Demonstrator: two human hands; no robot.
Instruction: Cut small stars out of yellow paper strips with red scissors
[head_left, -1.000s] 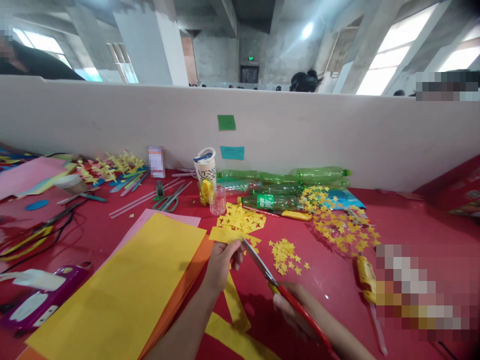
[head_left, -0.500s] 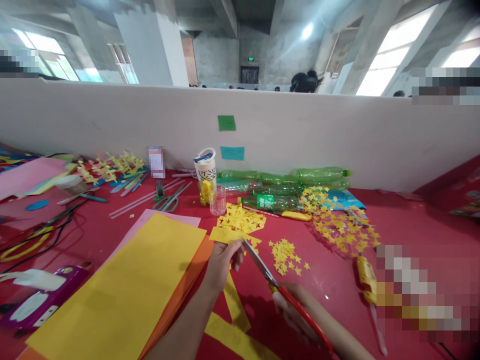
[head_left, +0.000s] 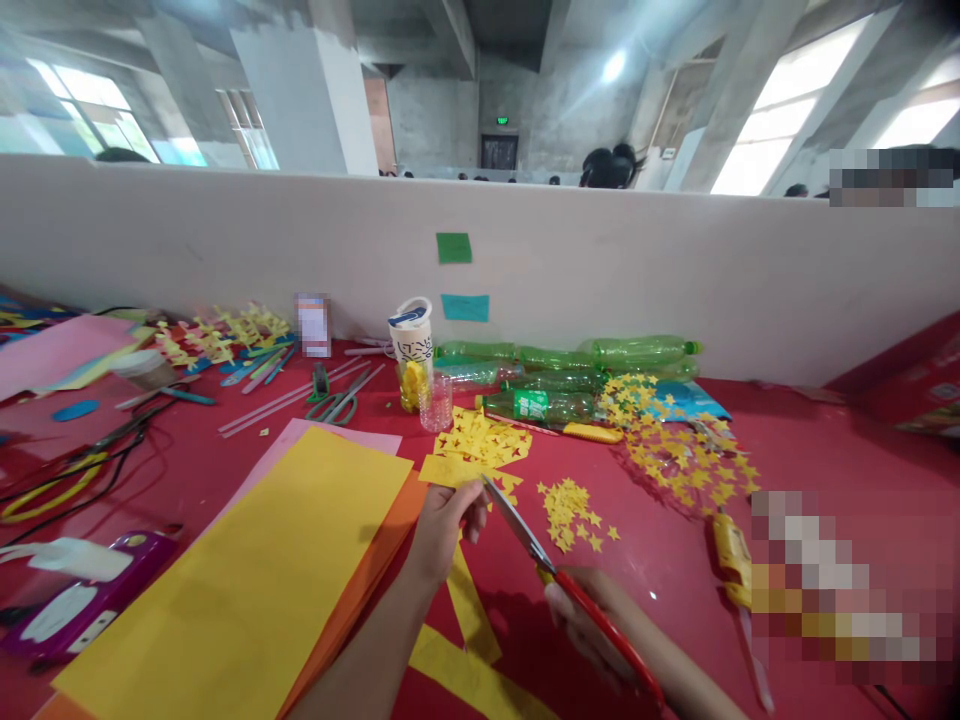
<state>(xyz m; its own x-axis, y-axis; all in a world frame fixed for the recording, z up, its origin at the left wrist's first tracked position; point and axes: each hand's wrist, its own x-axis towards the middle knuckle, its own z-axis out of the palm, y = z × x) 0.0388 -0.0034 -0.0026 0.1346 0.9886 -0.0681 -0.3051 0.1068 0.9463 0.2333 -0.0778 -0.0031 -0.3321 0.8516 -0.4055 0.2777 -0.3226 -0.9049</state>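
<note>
Pinched in my left hand is a small piece of yellow paper. My right hand grips red-handled scissors, whose blade tips meet the paper beside my left fingertips. Behind the held piece lies a heap of yellow paper scraps with cut-out gaps. Small yellow paper stars are piled to the right of the scissors. Yellow paper strips rest on the table under and in front of my hands.
Large yellow sheets cover the left front of the red table. Green plastic bottles lie along the white partition near a paper cup. A yellow glue gun is at right, and a purple power strip at left.
My hands, the paper and the scissors hold nearly the same position. The view has shifted very slightly.
</note>
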